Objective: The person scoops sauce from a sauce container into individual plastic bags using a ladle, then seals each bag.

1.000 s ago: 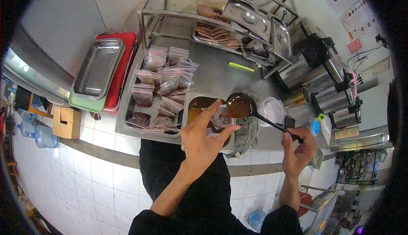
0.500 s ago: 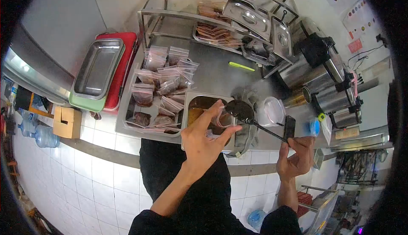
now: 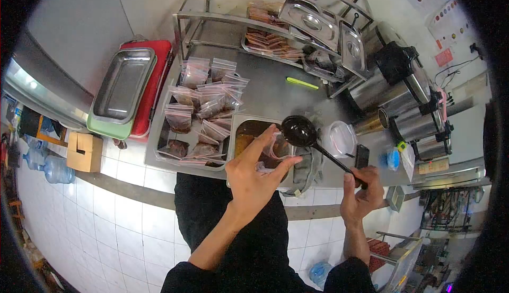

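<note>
The left hand (image 3: pixel 254 179) pinches a small clear plastic zip bag (image 3: pixel 277 150), holding its mouth open over the rectangular steel pan of brown sauce (image 3: pixel 245 131), so drips fall back in. At its 2 o'clock, the right hand (image 3: pixel 359 197) is closed around the handle of a black long-handled ladle (image 3: pixel 299 130), its bowl poised just above the bag. Filled bags lie in a steel tray (image 3: pixel 159 152) at 9 o'clock.

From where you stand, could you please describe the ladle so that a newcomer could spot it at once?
Find the steel counter and the deep metal pan at its near edge. Just right of that pan, the right hand holds a long thin black handle slanting up to a round dark bowl: the ladle. It hangs over the clear bag in the left hand, and is the only black utensil there.
</note>
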`<action>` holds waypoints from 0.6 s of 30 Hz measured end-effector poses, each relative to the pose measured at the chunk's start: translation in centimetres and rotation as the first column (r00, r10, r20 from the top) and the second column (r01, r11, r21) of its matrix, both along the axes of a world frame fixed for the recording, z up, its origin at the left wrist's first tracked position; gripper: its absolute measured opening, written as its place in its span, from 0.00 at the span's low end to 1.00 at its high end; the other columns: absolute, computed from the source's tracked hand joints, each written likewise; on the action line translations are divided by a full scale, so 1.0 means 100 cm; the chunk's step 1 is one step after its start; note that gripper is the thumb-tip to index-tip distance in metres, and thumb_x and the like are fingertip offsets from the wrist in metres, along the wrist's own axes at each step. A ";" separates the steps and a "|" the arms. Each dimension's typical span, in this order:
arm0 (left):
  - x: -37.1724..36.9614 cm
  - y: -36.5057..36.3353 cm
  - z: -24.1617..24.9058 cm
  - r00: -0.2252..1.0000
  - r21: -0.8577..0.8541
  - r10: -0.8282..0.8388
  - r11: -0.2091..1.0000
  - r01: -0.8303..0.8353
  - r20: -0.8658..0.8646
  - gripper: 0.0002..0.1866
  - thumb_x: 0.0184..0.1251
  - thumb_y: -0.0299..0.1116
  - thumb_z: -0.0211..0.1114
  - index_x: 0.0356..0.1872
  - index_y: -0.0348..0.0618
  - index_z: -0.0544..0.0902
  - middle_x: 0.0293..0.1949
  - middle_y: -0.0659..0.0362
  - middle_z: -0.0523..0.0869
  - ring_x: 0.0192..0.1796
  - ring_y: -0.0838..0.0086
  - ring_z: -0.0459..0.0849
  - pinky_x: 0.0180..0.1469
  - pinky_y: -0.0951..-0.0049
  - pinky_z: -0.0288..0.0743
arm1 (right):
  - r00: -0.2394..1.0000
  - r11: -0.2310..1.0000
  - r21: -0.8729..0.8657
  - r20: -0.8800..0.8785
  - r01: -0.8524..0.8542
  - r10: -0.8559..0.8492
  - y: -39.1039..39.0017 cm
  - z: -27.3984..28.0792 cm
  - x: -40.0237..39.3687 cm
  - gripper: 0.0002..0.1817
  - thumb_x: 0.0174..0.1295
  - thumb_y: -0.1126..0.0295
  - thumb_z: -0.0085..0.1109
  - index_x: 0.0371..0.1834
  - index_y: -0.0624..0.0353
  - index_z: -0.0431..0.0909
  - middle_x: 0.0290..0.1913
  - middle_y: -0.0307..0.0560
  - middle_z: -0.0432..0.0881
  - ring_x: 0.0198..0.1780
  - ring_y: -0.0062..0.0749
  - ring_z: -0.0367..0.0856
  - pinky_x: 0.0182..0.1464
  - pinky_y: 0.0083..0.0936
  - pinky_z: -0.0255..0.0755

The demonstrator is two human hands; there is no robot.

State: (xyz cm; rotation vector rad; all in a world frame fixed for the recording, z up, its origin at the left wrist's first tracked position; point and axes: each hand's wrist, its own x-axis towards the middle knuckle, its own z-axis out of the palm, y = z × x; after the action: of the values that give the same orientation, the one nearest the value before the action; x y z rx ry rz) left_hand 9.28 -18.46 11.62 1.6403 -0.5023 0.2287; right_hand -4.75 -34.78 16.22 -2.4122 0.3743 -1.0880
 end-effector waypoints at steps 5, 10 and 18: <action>0.000 0.003 -0.003 0.999 0.007 -0.009 1.000 0.009 -0.033 0.34 0.44 0.36 0.84 0.55 0.35 0.81 0.44 0.47 0.88 0.42 0.68 0.90 0.43 0.72 0.83 | 0.994 0.884 0.467 -0.075 -0.040 0.084 0.005 0.001 0.009 0.06 0.61 0.72 0.67 0.37 0.62 0.82 0.30 0.34 0.78 0.32 0.14 0.69 0.34 0.15 0.60; 0.002 0.012 -0.008 0.997 0.013 0.027 1.000 -0.026 -0.076 0.34 0.44 0.35 0.84 0.55 0.35 0.82 0.43 0.49 0.89 0.41 0.72 0.89 0.44 0.72 0.82 | 0.976 0.489 0.868 -0.029 -0.083 0.215 -0.022 -0.008 0.006 0.05 0.66 0.72 0.62 0.39 0.62 0.82 0.31 0.30 0.77 0.32 0.13 0.68 0.35 0.15 0.61; 0.001 0.087 -0.008 0.961 0.176 0.246 0.959 -0.223 -0.126 0.36 0.42 0.32 0.85 0.56 0.32 0.81 0.45 0.55 0.89 0.44 0.77 0.86 0.41 0.76 0.80 | 0.832 0.946 -0.161 -0.533 -0.280 0.156 -0.032 -0.042 0.041 0.07 0.55 0.73 0.64 0.37 0.56 0.82 0.32 0.42 0.79 0.36 0.32 0.78 0.40 0.31 0.68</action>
State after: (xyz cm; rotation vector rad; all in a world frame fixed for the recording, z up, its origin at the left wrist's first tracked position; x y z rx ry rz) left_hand 9.35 -9.72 10.78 1.8604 -0.2163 0.2459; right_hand -0.60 -37.97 11.99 -2.8577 0.1286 -0.3827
